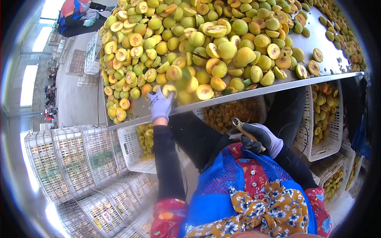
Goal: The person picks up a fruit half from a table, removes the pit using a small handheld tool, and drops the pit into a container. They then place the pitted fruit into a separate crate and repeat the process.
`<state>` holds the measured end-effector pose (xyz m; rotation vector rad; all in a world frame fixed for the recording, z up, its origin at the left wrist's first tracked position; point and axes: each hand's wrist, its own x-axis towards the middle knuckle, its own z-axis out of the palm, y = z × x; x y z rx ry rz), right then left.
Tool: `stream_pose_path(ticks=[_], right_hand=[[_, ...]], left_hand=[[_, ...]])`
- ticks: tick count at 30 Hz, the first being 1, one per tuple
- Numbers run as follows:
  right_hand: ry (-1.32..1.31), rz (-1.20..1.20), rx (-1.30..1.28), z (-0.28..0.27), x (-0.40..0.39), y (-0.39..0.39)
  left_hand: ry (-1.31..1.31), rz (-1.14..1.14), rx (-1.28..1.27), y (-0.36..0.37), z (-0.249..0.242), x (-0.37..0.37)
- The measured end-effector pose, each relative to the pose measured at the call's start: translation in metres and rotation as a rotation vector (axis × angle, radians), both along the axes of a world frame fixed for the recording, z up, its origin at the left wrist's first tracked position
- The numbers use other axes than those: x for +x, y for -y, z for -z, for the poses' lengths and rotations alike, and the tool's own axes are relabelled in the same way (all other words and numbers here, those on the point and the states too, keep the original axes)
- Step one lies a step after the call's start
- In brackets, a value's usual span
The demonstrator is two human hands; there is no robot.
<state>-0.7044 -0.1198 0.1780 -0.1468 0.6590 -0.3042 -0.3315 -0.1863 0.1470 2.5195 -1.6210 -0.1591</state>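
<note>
My left hand (160, 105), in a pale grey-purple glove, is at the near edge of a metal table (234, 94). Its fingers are closed on a halved stone fruit (169, 89) beside the heap. A yellow-green fruit (184, 88) just to its right is smeared by motion. My right hand (264, 139), in a glove with dark fingers, is wrapped around a pitting tool (237, 122) in front of my body. A small metal loop forms the tool's tip, and its brownish handle runs into the fist. Yellow-green stone fruit (226, 50), many cut in half, lies heaped across the table.
Below the table edge, a crate (129, 144) holds fruit, and another container holds brownish-orange pieces (230, 113). A white crate of fruit (336, 137) stands at the right. Stacked crates (59, 158) fill the lower left. Another person (75, 16) is at the upper left.
</note>
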Motion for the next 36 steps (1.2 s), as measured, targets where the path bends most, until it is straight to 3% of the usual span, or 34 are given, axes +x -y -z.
stream_pose_path(ticks=[3,7,12,13,14,15,20,24,29,32,34,36], right_hand=[[-0.133,-0.022,-0.178,-0.011,-0.001,-0.001],[-0.309,-0.039,-0.490,-0.018,0.012,0.004],[-0.578,0.115,-1.009,-0.011,0.031,0.012],[-0.619,0.165,-0.998,-0.009,0.034,0.012],[-0.667,0.182,-1.069,-0.009,0.034,0.012],[-0.714,0.199,-1.140,-0.009,0.035,0.013],[-0.953,0.147,-1.180,-0.005,0.029,0.011],[-0.831,0.244,-1.019,0.010,0.028,0.006],[-0.760,0.340,-1.119,0.002,0.026,0.002],[-0.873,0.024,-1.141,-0.020,0.002,0.008],[-0.890,-0.031,-1.337,-0.008,-0.002,-0.004],[-0.898,-0.071,-1.419,-0.009,-0.002,-0.010]], left_hand=[[-0.037,0.147,-0.023,0.008,0.018,0.010],[-1.168,-0.073,-0.402,-0.011,-0.009,-0.027],[-1.619,-0.045,-0.096,-0.048,-0.055,-0.104],[-1.575,-0.024,-0.006,-0.054,-0.049,-0.111],[-1.569,0.042,-0.072,-0.055,-0.058,-0.129],[-1.370,0.222,-0.167,-0.064,-0.043,-0.138],[-1.493,0.114,-0.162,-0.076,-0.035,-0.177],[-1.051,0.288,-0.207,-0.076,-0.041,-0.192],[-1.016,0.274,-0.306,-0.076,-0.023,-0.199],[-1.250,0.185,-0.260,-0.073,-0.026,-0.188],[-1.133,0.413,-0.309,-0.075,-0.018,-0.185],[-1.129,0.421,-0.248,-0.079,-0.019,-0.187]])
